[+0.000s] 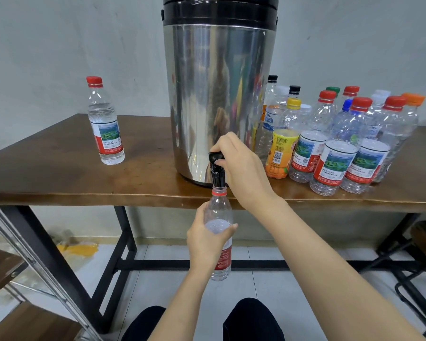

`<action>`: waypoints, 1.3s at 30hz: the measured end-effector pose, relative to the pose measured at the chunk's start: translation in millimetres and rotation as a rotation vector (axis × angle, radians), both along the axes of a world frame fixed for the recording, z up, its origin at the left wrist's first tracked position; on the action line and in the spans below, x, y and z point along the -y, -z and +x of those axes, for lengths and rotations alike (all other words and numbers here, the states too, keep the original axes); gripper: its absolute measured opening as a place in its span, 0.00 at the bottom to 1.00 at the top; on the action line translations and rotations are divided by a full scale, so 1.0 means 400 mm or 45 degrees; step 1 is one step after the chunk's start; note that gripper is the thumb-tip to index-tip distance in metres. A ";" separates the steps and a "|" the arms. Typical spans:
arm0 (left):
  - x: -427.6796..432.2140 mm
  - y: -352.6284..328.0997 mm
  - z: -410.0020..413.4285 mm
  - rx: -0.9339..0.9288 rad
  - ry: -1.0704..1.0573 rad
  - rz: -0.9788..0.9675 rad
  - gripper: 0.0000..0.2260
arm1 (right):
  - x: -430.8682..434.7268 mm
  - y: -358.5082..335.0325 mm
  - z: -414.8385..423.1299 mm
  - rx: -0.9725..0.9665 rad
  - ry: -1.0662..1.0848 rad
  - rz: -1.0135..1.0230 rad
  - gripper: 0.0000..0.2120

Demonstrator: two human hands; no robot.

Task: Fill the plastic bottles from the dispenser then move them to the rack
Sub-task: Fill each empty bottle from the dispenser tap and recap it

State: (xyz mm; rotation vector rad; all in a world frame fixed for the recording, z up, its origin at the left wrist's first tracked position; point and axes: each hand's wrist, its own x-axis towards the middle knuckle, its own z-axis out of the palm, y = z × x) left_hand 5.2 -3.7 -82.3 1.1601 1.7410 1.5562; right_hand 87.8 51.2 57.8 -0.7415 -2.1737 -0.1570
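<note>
Left hand point(207, 239): fingers wrapped round the bottle point(219, 210), holding its open mouth right under the tap point(217, 168) below the table edge, to catch the flow.
Right hand point(241, 166): fingers curled over the tap, apparently working it.
Capped bottle point(106, 124): stood apart on the table point(59, 173), likely finished.

Legible in full only one large blue Chinese character, 水, on the white label of the clear bottle point(270, 120) just right of the dispenser point(217, 94), with a second character left of it partly hidden. On the yellow-and-orange juice bottle point(280, 153) nearer, a barcode with digits too small to read. On the red-and-white labels of the right-hand bottles point(335, 166), the far-left bottle point(107, 136) and the held bottle point(223, 260) under the tap point(216, 166), white small print, and on several a QR square, none readable
</note>
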 end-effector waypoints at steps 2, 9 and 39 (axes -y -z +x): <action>-0.001 0.000 0.001 0.007 -0.007 -0.012 0.33 | 0.003 0.023 0.003 -0.059 -0.029 0.054 0.06; 0.000 -0.009 0.002 0.010 -0.015 -0.031 0.34 | -0.005 0.040 -0.001 -0.078 -0.014 0.143 0.08; -0.008 -0.002 -0.002 -0.110 -0.085 0.119 0.34 | -0.031 0.109 0.070 -0.574 -0.254 -0.442 0.02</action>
